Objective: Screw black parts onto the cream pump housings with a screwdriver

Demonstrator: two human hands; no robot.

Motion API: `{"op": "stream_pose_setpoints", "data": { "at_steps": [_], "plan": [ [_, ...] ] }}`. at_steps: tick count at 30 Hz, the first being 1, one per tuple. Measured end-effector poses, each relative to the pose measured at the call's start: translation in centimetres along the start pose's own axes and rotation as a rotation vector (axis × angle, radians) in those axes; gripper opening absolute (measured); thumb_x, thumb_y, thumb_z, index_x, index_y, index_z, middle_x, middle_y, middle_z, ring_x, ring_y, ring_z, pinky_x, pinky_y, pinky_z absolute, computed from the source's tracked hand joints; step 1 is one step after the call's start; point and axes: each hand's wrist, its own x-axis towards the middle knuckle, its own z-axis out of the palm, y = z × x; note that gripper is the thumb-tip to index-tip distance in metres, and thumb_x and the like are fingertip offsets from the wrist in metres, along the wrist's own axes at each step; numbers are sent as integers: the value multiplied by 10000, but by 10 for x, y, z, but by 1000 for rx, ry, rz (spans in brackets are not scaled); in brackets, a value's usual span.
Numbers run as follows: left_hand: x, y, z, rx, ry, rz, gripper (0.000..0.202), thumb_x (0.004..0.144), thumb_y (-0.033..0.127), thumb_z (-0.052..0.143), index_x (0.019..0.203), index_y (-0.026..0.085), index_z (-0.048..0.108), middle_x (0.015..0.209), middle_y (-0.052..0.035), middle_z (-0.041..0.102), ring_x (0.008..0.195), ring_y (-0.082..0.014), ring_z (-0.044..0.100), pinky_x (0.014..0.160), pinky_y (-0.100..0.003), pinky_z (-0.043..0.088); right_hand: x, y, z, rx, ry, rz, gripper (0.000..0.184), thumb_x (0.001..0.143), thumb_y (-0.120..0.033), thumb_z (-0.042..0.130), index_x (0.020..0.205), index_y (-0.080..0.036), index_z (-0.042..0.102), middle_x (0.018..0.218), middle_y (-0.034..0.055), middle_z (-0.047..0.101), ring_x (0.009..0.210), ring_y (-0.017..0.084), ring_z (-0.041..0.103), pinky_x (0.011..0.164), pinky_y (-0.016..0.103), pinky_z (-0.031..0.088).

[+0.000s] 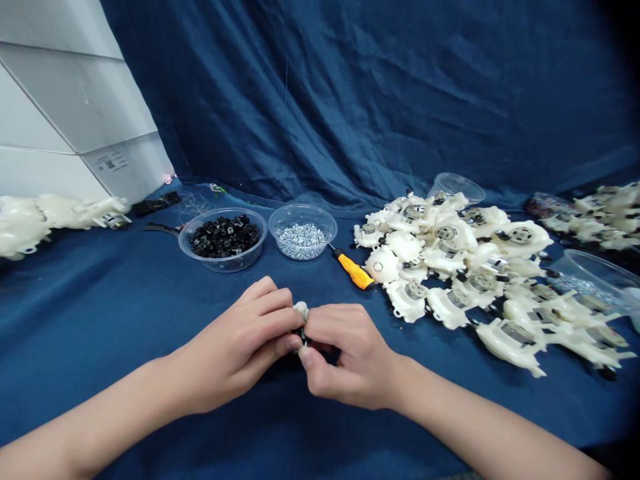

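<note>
Cream plastic part (301, 310) pinched between closed left hand (240, 340) and right hand (347, 357), long axis pointing forward; black piece (301, 333) at middle; yellow-handled screwdriver (354, 269) ahead of right hand.

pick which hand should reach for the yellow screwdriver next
Right, probably: the right hand sits nearer the yellow-handled screwdriver, while the left hand can hold the small white part.

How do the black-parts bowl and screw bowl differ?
The black-parts bowl looks wider than the screw bowl. It holds dark chunky pieces; the screw bowl, shiny silver screws. The screw bowl sits nearer the yellow-handled screwdriver than the black-parts bowl. Both are clear plastic.
</note>
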Motion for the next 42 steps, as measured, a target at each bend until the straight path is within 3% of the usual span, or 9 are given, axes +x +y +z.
{"op": "stream_pose_setpoints", "data": {
  "at_steps": [42],
  "plan": [
    [1,2,-1,0,21,5,211,1050,201,423,941,167,600,833,-35,542,808,-175,415,774,-328,367,0,-2,1,-40,0,-8,266,827,-163,528,682,-223,314,614,-49,376,568,106,327,560,280,282]
  ]
}}
